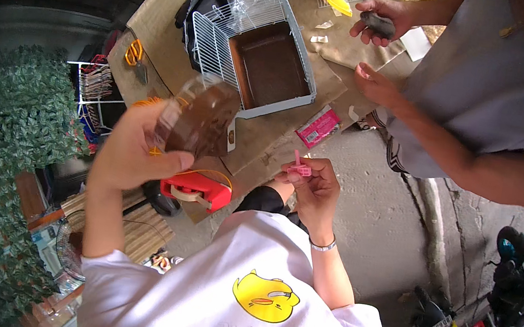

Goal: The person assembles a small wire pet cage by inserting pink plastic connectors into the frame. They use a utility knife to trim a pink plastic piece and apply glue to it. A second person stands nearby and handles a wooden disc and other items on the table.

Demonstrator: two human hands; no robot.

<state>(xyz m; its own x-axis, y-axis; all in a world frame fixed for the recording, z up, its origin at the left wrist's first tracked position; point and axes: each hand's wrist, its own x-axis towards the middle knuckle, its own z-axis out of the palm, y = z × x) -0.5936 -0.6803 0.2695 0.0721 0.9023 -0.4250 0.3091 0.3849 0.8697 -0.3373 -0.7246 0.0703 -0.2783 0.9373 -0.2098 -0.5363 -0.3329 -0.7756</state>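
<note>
Cage (271, 65): pale wire, brown base, on tan-covered table (161, 24).
Person's left hand (131, 153): grasping smoky-brown see-through container (210, 117), beside cage.
Right hand (319, 189): pinching small pink plastic piece (301, 169), nearward of cage.
Table edge: between cage and grey concrete floor (362, 206).

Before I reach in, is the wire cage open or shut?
Open: in the wire cage, the brown floor shows with no bars across it.

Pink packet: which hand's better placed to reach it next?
Likely the right hand: nearer the pink packet, though holding a pink piece. The left hand, farther off, grips a blurred brown object.
</note>
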